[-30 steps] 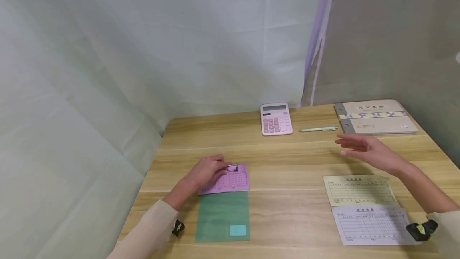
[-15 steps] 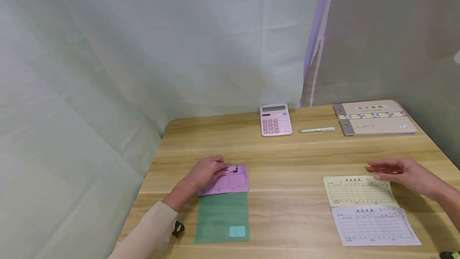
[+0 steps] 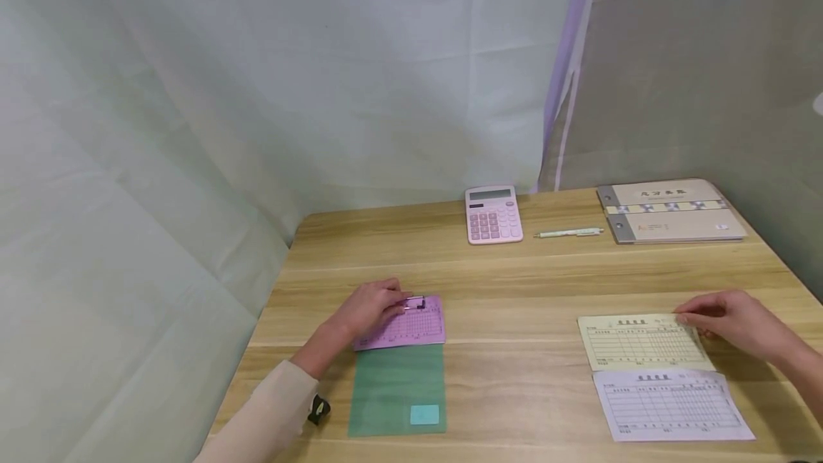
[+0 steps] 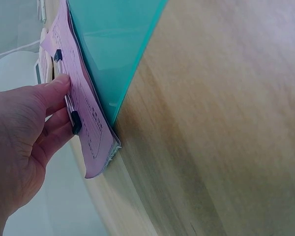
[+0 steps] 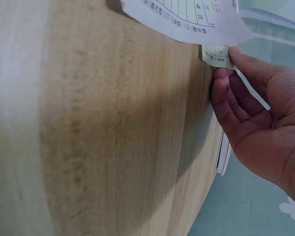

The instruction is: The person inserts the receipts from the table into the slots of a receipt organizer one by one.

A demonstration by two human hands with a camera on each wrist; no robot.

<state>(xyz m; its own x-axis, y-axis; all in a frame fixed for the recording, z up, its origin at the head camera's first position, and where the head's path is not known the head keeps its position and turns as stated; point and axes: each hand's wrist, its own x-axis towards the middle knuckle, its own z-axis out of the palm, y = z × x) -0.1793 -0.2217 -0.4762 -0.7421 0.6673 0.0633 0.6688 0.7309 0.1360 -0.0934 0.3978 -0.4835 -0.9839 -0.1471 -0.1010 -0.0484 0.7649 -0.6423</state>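
My left hand [image 3: 366, 309] pinches the handles of a black binder clip [image 4: 75, 123] at the top edge of a pink form pad [image 3: 424, 324]. That pad lies over the upper part of a green transparent folder [image 3: 397, 381]. On the right, my right hand [image 3: 746, 321] grips the upper right corner of a yellow form slip [image 3: 643, 343], thumb on top and fingers beneath. In the right wrist view the corner of this yellow slip [image 5: 218, 56] stands slightly raised at the thumb. A white form slip [image 3: 669, 409] lies just below the yellow one.
Towards the back of the wooden table [image 3: 514, 377] lie a pink calculator [image 3: 492, 214], a pen [image 3: 569, 232] and an account book [image 3: 671, 211]. A pale blue label [image 3: 424, 414] shows on the folder. Cloth curtains [image 3: 386, 77] hang behind the table.
My right hand has come down and towards me from near the account book, and now holds the yellow slip's corner. The left hand keeps its place on the binder clip.
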